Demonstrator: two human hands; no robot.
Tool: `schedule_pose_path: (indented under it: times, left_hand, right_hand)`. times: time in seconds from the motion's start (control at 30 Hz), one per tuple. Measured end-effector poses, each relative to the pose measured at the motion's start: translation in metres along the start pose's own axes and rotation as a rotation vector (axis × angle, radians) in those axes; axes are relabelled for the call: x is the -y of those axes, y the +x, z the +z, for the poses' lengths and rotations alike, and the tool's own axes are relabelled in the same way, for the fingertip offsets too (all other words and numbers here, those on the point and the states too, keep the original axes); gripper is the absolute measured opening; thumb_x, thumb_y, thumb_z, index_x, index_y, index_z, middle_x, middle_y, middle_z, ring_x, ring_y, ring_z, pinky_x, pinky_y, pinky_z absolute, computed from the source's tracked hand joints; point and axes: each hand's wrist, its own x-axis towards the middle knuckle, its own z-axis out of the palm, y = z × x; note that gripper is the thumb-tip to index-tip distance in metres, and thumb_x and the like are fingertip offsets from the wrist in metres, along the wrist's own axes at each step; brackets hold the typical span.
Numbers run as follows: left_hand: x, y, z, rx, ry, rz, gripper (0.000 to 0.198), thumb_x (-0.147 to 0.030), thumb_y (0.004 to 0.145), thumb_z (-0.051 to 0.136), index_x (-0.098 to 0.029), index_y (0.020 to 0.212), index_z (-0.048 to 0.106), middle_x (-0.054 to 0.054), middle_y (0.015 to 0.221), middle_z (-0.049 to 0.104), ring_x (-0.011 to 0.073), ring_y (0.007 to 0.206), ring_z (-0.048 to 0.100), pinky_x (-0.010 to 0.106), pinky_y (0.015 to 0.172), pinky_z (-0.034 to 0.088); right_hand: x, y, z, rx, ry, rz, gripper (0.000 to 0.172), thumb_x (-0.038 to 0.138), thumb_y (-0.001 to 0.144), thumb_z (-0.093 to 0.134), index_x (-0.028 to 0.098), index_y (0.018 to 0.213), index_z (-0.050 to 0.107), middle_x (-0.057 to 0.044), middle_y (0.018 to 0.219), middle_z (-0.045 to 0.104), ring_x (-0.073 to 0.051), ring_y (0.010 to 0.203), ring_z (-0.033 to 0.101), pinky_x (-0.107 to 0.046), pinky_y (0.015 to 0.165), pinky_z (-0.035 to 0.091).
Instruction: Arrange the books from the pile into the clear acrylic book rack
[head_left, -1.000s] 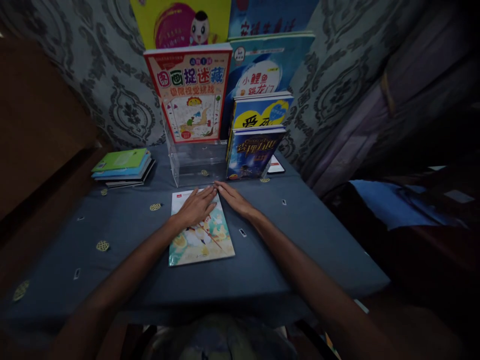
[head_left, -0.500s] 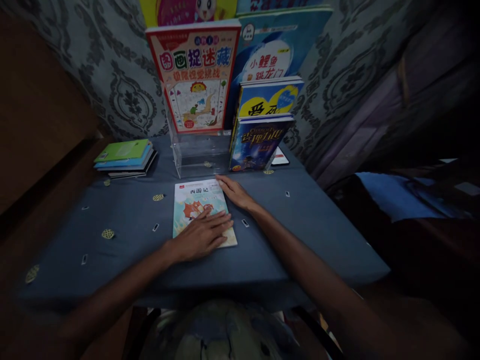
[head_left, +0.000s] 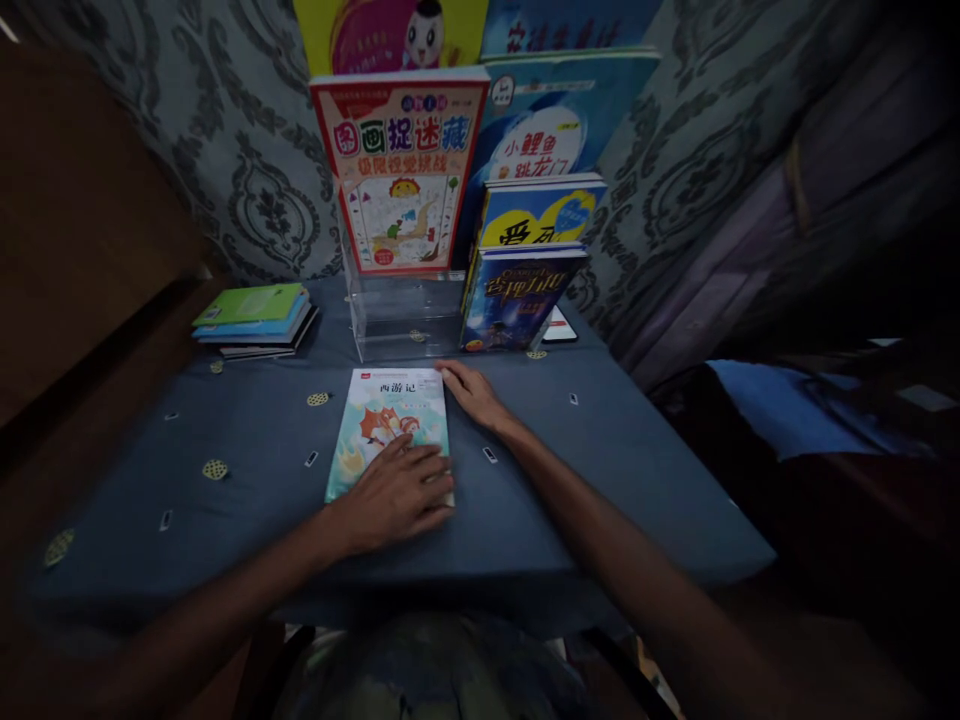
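A thin picture book [head_left: 386,415] with an orange figure on its pale cover lies flat on the blue tablecloth [head_left: 247,440] in front of me. My left hand [head_left: 394,492] rests palm down on the book's near end, fingers stretched out over the lower right corner. My right hand [head_left: 471,393] lies flat on the cloth against the book's upper right corner, fingertips touching its edge. Neither hand grips anything.
A clear acrylic stand [head_left: 405,315] behind the book holds a red-framed activity book [head_left: 397,170]. Two blue books [head_left: 525,275] stand upright to its right, larger ones behind. A small stack of books [head_left: 251,318] lies at the left. A phone [head_left: 561,325] lies near the wall.
My left hand slid from the book's top edge down to its near end. The book has turned slightly, its near end shifted left. My right hand stayed at the upper right corner.
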Motion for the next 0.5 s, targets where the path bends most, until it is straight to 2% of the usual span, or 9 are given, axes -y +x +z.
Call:
schedule_pose_path:
  times: [0.1, 0.17, 0.23, 0.33, 0.4, 0.5]
  left_hand:
    - [0.001, -0.006, -0.007, -0.011, 0.077, -0.095, 0.029, -0.04, 0.099, 0.051, -0.021, 0.088, 0.069, 0.006, 0.09, 0.071, 0.023, 0.097, 0.065, 0.044, 0.101, 0.043]
    - [0.006, -0.01, -0.008, 0.008, 0.135, -0.198, 0.033, -0.037, 0.1, 0.049, -0.02, 0.08, 0.068, 0.006, 0.077, 0.066, 0.022, 0.083, 0.065, 0.041, 0.09, 0.048]
    - [0.012, -0.011, -0.008, 0.022, 0.195, -0.31, 0.028, -0.035, 0.099, 0.049, -0.019, 0.084, 0.067, 0.007, 0.081, 0.066, 0.0227, 0.082, 0.064, 0.039, 0.085, 0.05]
    - [0.02, -0.006, -0.008, 0.015, 0.28, -0.455, 0.02, -0.033, 0.097, 0.052, -0.017, 0.103, 0.063, 0.012, 0.105, 0.065, 0.0271, 0.097, 0.062, 0.04, 0.082, 0.052]
    - [0.023, 0.002, -0.008, 0.022, 0.304, -0.51, 0.022, -0.031, 0.096, 0.052, -0.015, 0.11, 0.06, 0.015, 0.115, 0.063, 0.0296, 0.105, 0.058, 0.04, 0.081, 0.052]
    - [0.025, 0.015, -0.01, 0.055, 0.311, -0.55, 0.021, -0.027, 0.096, 0.05, -0.014, 0.11, 0.06, 0.017, 0.115, 0.064, 0.0305, 0.106, 0.058, 0.042, 0.082, 0.052]
  right_hand:
    - [0.011, -0.007, -0.002, -0.008, 0.018, 0.017, 0.041, 0.05, 0.097, 0.043, 0.021, 0.105, 0.07, -0.006, 0.101, 0.075, -0.025, 0.097, 0.067, -0.038, 0.09, 0.05]
    - [0.02, -0.012, -0.001, 0.029, 0.046, 0.024, 0.043, 0.05, 0.098, 0.041, 0.02, 0.097, 0.071, -0.005, 0.092, 0.076, -0.024, 0.09, 0.068, -0.036, 0.085, 0.051]
    - [0.029, -0.017, 0.002, 0.074, 0.07, 0.015, 0.046, 0.051, 0.099, 0.038, 0.02, 0.091, 0.071, -0.005, 0.086, 0.075, -0.023, 0.084, 0.068, -0.034, 0.08, 0.051]
    - [0.037, -0.02, 0.007, 0.095, 0.099, 0.011, 0.049, 0.055, 0.099, 0.038, 0.02, 0.09, 0.072, -0.005, 0.085, 0.075, -0.023, 0.082, 0.069, -0.035, 0.078, 0.052]
    - [0.039, -0.019, 0.009, 0.092, 0.148, 0.032, 0.05, 0.058, 0.098, 0.039, 0.021, 0.093, 0.073, -0.005, 0.084, 0.075, -0.023, 0.082, 0.069, -0.036, 0.079, 0.053]
    - [0.038, -0.018, 0.008, 0.085, 0.216, 0.057, 0.053, 0.061, 0.097, 0.04, 0.021, 0.1, 0.074, -0.005, 0.084, 0.076, -0.023, 0.082, 0.071, -0.037, 0.079, 0.055]
